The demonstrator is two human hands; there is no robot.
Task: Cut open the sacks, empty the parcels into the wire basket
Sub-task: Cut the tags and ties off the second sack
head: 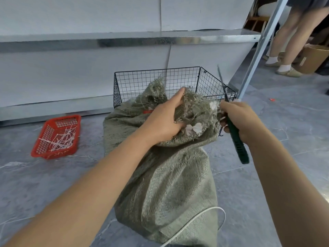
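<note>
A grey-green woven sack (170,184) stands on the floor in front of me, its frayed mouth bunched at the top. My left hand (163,118) grips that bunched mouth. White ties or fabric bits (195,128) show in the gathered neck. My right hand (238,118) is closed on a green-handled cutting tool (237,145), held just right of the sack's neck with its thin blade pointing up. Behind the sack sits the black wire basket (160,81), its inside mostly hidden by the sack.
A red plastic basket (57,136) with cut white ties lies on the floor at left. A metal shelf rack (124,38) runs behind, with a slanted upright (258,49) at right. Another person's legs and a cardboard box (313,59) are at far right. A white cord (197,223) crosses the sack's base.
</note>
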